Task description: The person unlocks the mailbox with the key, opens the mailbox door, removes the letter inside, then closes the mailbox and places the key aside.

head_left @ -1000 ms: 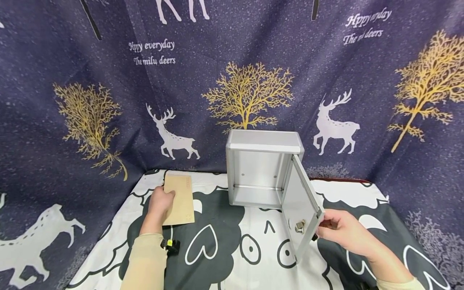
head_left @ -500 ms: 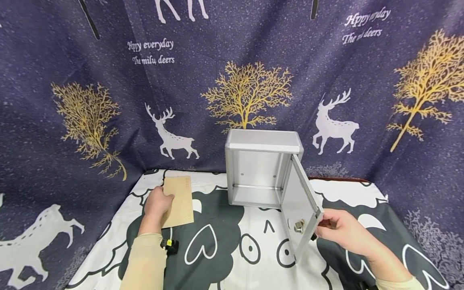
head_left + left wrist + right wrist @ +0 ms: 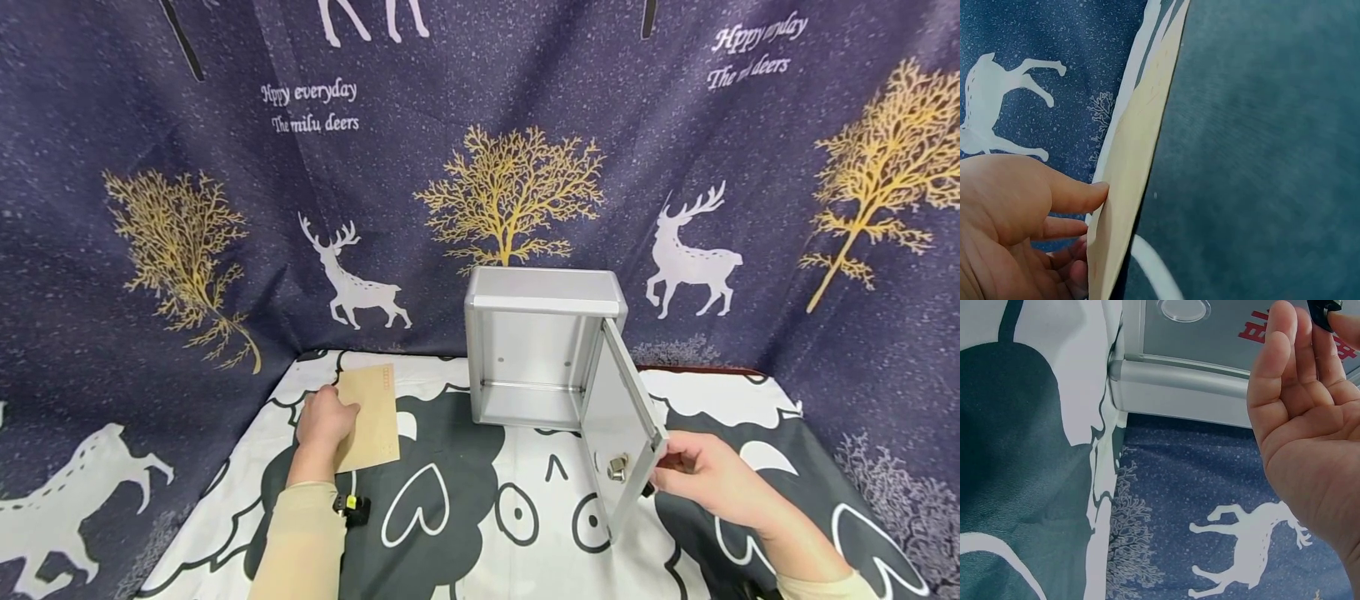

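At the left of the table my left hand [image 3: 324, 421] pinches the side edge of a tan paper envelope [image 3: 377, 417]. In the left wrist view the thumb [image 3: 1088, 196] lies on the envelope's face, with fingers behind its edge. On the right, my right hand [image 3: 712, 479] is at the free edge of the mailbox door [image 3: 618, 417], which stands swung out. It pinches a small black-headed key [image 3: 1321, 314] in front of the door's outer face. The silver metal mailbox [image 3: 547, 292] stands upright, its inside visible. A lock [image 3: 618, 468] shows on the door's inner side.
A cloth with cartoon shapes [image 3: 420, 542] covers the table. Behind it hangs a dark blue curtain [image 3: 450, 83] printed with deer and trees. The door reaches forward over the cloth, right of the mailbox opening.
The left hand and envelope have shifted slightly, and the envelope's left side sits a little lower. The right hand and the door hold nearly still.
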The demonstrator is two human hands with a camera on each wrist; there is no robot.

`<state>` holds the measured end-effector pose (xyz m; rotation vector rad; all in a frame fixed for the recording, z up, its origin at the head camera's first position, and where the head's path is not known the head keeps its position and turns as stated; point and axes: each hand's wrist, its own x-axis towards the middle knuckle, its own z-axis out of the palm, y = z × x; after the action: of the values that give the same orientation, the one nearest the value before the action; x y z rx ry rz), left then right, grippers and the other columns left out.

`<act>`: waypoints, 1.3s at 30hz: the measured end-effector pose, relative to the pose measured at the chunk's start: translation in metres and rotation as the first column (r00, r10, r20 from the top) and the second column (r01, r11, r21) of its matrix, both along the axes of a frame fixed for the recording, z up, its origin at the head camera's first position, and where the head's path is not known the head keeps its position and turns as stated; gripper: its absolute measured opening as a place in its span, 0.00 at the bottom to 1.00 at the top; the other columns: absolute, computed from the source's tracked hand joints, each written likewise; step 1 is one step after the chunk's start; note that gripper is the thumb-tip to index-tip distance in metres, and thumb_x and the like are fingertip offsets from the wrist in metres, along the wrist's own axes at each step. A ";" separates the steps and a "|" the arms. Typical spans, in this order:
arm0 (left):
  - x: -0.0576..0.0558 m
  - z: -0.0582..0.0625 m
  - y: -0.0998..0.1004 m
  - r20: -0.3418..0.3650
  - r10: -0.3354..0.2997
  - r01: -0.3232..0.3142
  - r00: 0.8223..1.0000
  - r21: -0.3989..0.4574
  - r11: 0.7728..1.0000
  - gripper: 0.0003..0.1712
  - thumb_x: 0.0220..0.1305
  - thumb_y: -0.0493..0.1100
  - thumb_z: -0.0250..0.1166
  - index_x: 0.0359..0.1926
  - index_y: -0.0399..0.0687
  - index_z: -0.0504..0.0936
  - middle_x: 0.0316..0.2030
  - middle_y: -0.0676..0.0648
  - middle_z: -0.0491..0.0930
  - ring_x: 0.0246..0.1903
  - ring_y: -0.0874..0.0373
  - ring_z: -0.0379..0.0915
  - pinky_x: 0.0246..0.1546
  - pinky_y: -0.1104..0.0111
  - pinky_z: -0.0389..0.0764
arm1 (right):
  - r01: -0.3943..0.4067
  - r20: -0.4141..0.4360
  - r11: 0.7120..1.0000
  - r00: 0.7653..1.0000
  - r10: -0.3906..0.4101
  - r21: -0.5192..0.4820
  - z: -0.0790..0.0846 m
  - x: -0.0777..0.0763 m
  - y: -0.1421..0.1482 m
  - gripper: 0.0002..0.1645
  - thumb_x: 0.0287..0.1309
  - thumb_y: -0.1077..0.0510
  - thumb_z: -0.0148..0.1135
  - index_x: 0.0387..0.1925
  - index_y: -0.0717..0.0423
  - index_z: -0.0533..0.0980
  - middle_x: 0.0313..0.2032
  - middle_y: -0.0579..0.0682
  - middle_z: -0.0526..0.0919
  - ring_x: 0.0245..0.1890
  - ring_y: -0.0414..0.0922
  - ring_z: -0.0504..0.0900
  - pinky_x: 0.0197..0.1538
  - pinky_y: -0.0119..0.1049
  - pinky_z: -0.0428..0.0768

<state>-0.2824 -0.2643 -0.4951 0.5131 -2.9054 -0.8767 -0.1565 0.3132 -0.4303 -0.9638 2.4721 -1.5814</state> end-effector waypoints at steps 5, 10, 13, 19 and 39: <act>-0.001 -0.001 0.001 -0.008 0.003 -0.003 1.000 -0.015 1.000 0.38 0.76 0.48 0.67 0.75 0.26 0.71 0.65 0.18 0.70 0.64 0.22 0.71 0.63 0.32 0.76 | 0.002 0.003 1.000 1.000 -0.002 0.002 -0.001 0.000 0.000 0.17 0.69 0.76 0.65 0.49 0.56 0.88 0.41 0.44 0.94 0.39 0.39 0.92 0.40 0.38 0.90; -0.004 -0.003 -0.001 -0.037 0.007 -0.008 0.999 -0.019 1.000 0.38 0.75 0.46 0.67 0.75 0.24 0.71 0.64 0.17 0.70 0.63 0.22 0.72 0.62 0.32 0.77 | 0.001 0.001 1.000 1.000 -0.001 0.002 -0.001 0.001 0.000 0.17 0.69 0.76 0.65 0.49 0.56 0.88 0.41 0.44 0.94 0.38 0.39 0.92 0.39 0.38 0.90; -0.003 -0.002 0.000 -0.069 0.023 -0.024 0.997 -0.015 1.000 0.37 0.75 0.46 0.66 0.73 0.23 0.71 0.63 0.16 0.70 0.64 0.21 0.70 0.62 0.32 0.76 | 0.005 0.001 1.000 1.000 -0.005 0.008 -0.001 0.000 0.000 0.17 0.69 0.75 0.65 0.50 0.56 0.88 0.41 0.44 0.94 0.39 0.39 0.92 0.39 0.38 0.90; -0.002 0.005 0.004 -0.240 0.107 -0.103 0.965 0.027 0.994 0.31 0.75 0.44 0.65 0.68 0.22 0.76 0.62 0.15 0.70 0.66 0.19 0.64 0.65 0.31 0.72 | 0.011 -0.001 1.000 1.000 -0.011 0.022 -0.001 0.000 0.000 0.16 0.70 0.75 0.66 0.50 0.55 0.88 0.41 0.43 0.94 0.38 0.39 0.92 0.39 0.38 0.90; -0.008 0.042 0.063 -0.594 0.017 0.242 0.804 0.353 0.904 0.33 0.87 0.53 0.62 0.80 0.38 0.71 0.61 0.35 0.78 0.59 0.40 0.79 0.62 0.48 0.78 | 0.009 0.018 1.000 1.000 -0.009 0.015 0.002 0.001 0.001 0.16 0.71 0.74 0.65 0.51 0.56 0.88 0.41 0.44 0.94 0.38 0.39 0.91 0.39 0.39 0.90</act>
<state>-0.2900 -0.2012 -0.4531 0.0444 -2.1977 -1.3916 -0.1558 0.3139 -0.4285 -0.9331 2.4761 -1.5653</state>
